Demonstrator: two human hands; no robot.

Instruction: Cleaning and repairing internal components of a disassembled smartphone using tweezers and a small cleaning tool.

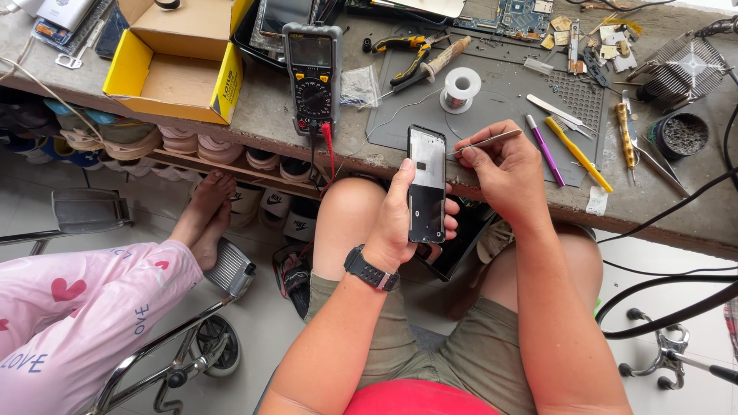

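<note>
My left hand (pixel 399 217) grips an opened phone frame (pixel 427 184), held upright over my knees, its bare inner side facing me. My right hand (pixel 500 170) pinches thin metal tweezers (pixel 492 141) whose tip touches the frame's upper right edge. A dark watch (pixel 370 269) is on my left wrist. Both hands hover just in front of the workbench edge.
On the bench: a grey multimeter (pixel 313 73) with red lead, a yellow cardboard box (pixel 174 65), a solder spool (pixel 460 86), pliers (pixel 411 54), a grey work mat (pixel 500 92) with purple and yellow pry tools, a small fan (pixel 684 65). Another person's legs in pink trousers (pixel 84 307) rest at left.
</note>
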